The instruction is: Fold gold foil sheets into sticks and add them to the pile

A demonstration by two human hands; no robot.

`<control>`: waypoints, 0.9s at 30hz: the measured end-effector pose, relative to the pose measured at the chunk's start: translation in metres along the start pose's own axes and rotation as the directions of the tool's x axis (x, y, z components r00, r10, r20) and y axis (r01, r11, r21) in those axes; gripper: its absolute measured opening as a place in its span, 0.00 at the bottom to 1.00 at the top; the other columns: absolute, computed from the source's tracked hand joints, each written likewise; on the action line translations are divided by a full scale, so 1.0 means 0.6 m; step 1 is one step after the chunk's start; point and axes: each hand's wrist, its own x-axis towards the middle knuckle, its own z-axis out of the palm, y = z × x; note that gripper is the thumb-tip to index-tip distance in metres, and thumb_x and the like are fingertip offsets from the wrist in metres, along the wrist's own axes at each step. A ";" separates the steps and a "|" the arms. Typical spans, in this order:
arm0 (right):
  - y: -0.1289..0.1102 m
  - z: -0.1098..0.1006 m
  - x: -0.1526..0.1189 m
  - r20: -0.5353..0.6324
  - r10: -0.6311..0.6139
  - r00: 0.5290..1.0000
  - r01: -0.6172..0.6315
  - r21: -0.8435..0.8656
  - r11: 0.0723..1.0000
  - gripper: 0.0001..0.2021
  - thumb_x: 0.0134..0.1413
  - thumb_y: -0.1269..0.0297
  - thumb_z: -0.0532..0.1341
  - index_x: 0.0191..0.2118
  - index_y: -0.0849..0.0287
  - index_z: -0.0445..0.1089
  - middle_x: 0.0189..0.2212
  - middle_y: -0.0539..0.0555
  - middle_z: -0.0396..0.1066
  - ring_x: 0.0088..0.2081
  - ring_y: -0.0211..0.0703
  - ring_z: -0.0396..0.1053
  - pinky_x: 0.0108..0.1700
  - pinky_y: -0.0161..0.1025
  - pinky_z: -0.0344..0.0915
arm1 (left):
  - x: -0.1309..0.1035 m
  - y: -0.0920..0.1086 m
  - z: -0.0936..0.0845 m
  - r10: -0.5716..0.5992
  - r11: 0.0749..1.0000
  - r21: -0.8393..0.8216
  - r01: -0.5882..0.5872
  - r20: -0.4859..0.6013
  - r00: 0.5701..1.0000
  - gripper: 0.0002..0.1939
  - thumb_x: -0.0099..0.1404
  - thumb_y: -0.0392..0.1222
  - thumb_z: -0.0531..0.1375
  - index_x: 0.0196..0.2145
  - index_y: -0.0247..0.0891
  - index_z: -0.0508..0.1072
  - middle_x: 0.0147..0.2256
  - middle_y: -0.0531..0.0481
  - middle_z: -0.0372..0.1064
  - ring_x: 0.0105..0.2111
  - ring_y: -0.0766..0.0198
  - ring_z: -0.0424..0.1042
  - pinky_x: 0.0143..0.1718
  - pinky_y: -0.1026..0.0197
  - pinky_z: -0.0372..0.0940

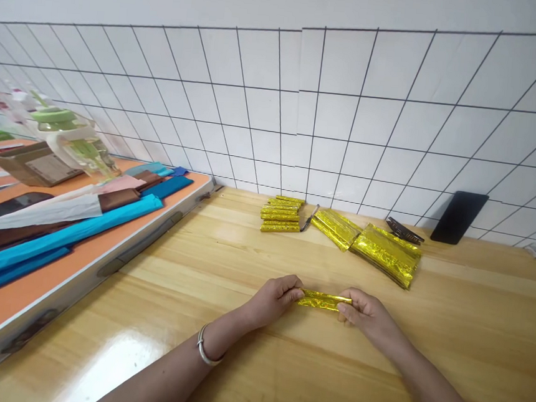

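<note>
A narrow folded strip of shiny gold foil paper (320, 300) stretches between my two hands, low over the wooden table (226, 253). My left hand (279, 299) pinches its left end between thumb and fingers. At the right end, my right hand (360, 308) grips it with the thumb on the near face. Farther back lie several folded gold strips (280, 214) in a row. To their right are a smaller stack of gold foil sheets (336, 227) and a larger stack (388, 254), with touching edges.
A pen (309, 218) lies between the strips and stacks. A dark hair clip (405, 231) sits behind the larger stack. A black phone (459, 218) leans on the tiled wall (341, 120). Leftward, an orange-topped surface (119, 238) bears coloured paper (106, 227), a cardboard box (36, 164) and a green-lidded bottle (74, 140).
</note>
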 end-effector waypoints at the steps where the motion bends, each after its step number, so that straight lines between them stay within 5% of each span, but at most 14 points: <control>1: 0.001 0.002 0.001 -0.010 0.000 1.000 0.001 0.027 1.000 0.17 0.53 0.49 0.55 0.36 0.59 0.65 0.24 0.48 0.66 0.26 0.37 0.63 0.30 0.34 0.59 | -0.001 0.002 0.001 -0.017 0.999 -0.042 0.017 -0.001 1.000 0.13 0.66 0.47 0.51 0.31 0.35 0.66 0.24 0.55 0.59 0.25 0.70 0.57 0.26 0.68 0.53; 8: -0.011 0.014 -0.003 -0.051 -0.012 0.999 0.016 0.069 0.998 0.15 0.53 0.51 0.56 0.35 0.59 0.65 0.24 0.48 0.65 0.27 0.36 0.62 0.31 0.34 0.60 | -0.004 0.011 0.014 -0.093 0.909 -0.399 0.117 0.078 0.993 0.14 0.59 0.48 0.59 0.37 0.35 0.63 0.25 0.57 0.59 0.21 0.73 0.58 0.22 0.69 0.54; 17: -0.007 0.013 -0.003 -0.020 0.012 1.000 -0.011 0.054 0.999 0.18 0.52 0.49 0.56 0.39 0.59 0.66 0.24 0.49 0.67 0.25 0.36 0.64 0.29 0.35 0.62 | -0.002 -0.001 0.015 -0.146 0.894 -0.423 0.145 0.030 0.989 0.14 0.56 0.44 0.62 0.34 0.37 0.60 0.21 0.61 0.57 0.17 0.75 0.56 0.17 0.72 0.51; 27: -0.007 0.007 -0.002 -0.042 0.079 0.996 -0.077 0.060 0.995 0.21 0.48 0.47 0.59 0.41 0.58 0.67 0.24 0.50 0.69 0.26 0.38 0.66 0.29 0.35 0.62 | 0.003 -0.009 0.016 -0.160 0.814 -0.557 0.166 0.061 0.985 0.17 0.54 0.41 0.64 0.36 0.37 0.59 0.26 0.58 0.62 0.21 0.74 0.64 0.23 0.70 0.59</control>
